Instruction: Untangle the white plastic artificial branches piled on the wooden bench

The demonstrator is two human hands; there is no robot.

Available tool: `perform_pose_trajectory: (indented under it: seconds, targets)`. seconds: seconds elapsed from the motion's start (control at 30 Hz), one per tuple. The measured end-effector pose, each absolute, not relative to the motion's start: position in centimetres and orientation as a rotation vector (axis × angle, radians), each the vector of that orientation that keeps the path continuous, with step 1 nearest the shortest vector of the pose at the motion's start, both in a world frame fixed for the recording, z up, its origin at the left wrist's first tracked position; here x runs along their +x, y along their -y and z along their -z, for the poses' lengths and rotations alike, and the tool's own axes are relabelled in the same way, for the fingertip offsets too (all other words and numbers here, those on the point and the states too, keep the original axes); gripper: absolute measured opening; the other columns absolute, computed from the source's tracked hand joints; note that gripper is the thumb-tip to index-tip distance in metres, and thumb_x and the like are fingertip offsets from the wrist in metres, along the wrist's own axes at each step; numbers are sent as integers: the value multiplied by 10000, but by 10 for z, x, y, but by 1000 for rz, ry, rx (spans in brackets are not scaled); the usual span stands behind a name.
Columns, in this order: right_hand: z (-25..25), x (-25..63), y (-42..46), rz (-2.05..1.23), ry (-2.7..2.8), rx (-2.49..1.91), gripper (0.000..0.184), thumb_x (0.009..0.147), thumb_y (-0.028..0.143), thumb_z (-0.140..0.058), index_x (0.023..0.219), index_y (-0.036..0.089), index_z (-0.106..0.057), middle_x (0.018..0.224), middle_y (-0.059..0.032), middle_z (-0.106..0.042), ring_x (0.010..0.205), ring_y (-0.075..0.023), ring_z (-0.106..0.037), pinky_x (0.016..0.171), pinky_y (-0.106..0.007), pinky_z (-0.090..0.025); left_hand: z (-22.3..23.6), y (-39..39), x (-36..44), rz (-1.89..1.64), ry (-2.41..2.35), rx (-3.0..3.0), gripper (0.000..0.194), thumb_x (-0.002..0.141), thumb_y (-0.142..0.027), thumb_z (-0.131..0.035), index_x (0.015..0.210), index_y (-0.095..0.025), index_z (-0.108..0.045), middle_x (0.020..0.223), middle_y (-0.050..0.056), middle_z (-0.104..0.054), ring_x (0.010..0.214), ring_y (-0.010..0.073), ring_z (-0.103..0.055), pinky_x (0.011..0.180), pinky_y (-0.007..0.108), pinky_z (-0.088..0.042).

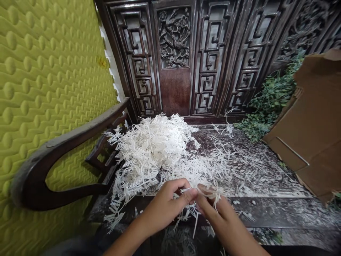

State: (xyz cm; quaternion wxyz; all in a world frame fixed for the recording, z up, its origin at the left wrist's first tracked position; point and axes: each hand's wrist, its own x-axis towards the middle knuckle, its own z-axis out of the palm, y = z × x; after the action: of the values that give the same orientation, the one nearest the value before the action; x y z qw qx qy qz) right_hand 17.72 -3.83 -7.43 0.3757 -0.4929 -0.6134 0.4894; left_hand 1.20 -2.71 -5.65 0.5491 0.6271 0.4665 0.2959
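Both hands meet over the front edge of a dark wooden bench seat [239, 209]. My left hand [173, 199] pinches a thin white plastic sprig [211, 193] between thumb and forefinger. Close against it, my right hand [213, 204] is closed on the same white strands, which trail over its fingers. Exactly where the fingertips grip is partly hidden. Behind the hands lies a large heap of white feathery plastic sprigs [160, 138]. Looser white pieces [202, 167] spread to the right of the heap, and some hang over the bench's front edge.
A curved wooden armrest [66, 138] borders the seat on the left, before a yellow-green textured wall [53, 64]. The carved backrest [176, 89] rises behind. At right stand a cardboard box [314, 128] and green artificial foliage [274, 99]. White scraps litter the seat.
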Motion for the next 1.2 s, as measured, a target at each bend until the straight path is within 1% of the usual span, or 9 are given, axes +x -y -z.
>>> perform_pose_trajectory:
  seconds: [0.13, 0.23, 0.37, 0.6, 0.77, 0.87, 0.93, 1.07, 1.2]
  targets:
    - [72, 173, 36, -1679, 1373, -1163, 396, 903, 461, -428, 599, 210, -455, 560, 4, -429, 561, -146, -392, 602, -292, -349, 62, 25, 12, -763, -1013, 1432, 409, 957, -410, -383, 659, -160, -509, 661, 3, -502, 676, 133, -483, 692, 264, -363]
    - [72, 169, 36, -1918, 1037, -1028, 374, 897, 424, -428, 594, 208, -405, 500, 49, -328, 499, -113, -244, 541, -265, -277, 62, 25, 14, -831, -922, 1324, 402, 948, -371, -418, 617, -157, -494, 620, -3, -475, 649, 126, -456, 674, 260, -353]
    - [65, 161, 40, -1973, 711, -914, 358, 853, 432, -494, 595, 210, -379, 478, 80, -249, 479, -100, -131, 456, -244, -162, 56, 24, 20, -897, -862, 1122, 399, 930, -330, -462, 572, -155, -472, 574, -19, -431, 598, 109, -393, 638, 247, -331]
    - [33, 153, 37, -1883, 632, -699, 331, 903, 279, -440, 593, 204, -351, 489, 87, -246, 460, -96, -156, 474, -232, -233, 46, 13, 24, -1039, -790, 862, 347, 903, -263, -524, 573, -158, -499, 506, -43, -410, 511, 84, -400, 606, 228, -380]
    - [11, 145, 24, -1777, 710, -536, 310, 878, 237, -426, 581, 208, -342, 489, 80, -264, 448, -94, -214, 481, -234, -278, 39, -9, 22, -1339, -623, 666, 286, 904, -247, -503, 633, -155, -516, 615, 0, -498, 708, 126, -568, 647, 225, -459]
    - [1, 136, 15, -1683, 749, -608, 295, 830, 212, -448, 561, 207, -328, 490, 77, -277, 446, -87, -252, 482, -233, -296, 28, -17, 25, -1307, -726, 850, 254, 857, -317, -560, 667, -152, -531, 607, -12, -491, 571, 103, -514, 532, 214, -418]
    - [-3, 131, 7, -1628, 742, -664, 288, 802, 209, -463, 555, 207, -314, 486, 80, -275, 434, -80, -246, 456, -225, -279, 18, -19, 26, -1243, -814, 1042, 195, 798, -317, -622, 722, -144, -574, 656, -6, -544, 544, 89, -500, 526, 217, -402]
    - [-10, 131, -8, -1625, 736, -717, 278, 765, 207, -462, 552, 213, -282, 449, 96, -243, 392, -69, -187, 419, -215, -264, -2, -21, 22, -1208, -932, 1259, 181, 704, -256, -704, 825, -129, -657, 775, 40, -639, 650, 130, -564, 597, 250, -405]
    - [-17, 140, -21, -1661, 791, -759, 226, 737, 218, -462, 550, 212, -335, 419, 99, -253, 374, -67, -189, 414, -214, -276, -15, -23, 14, -1288, -1063, 1385, 177, 715, -248, -687, 863, -150, -689, 861, 53, -660, 795, 173, -570, 707, 284, -405]
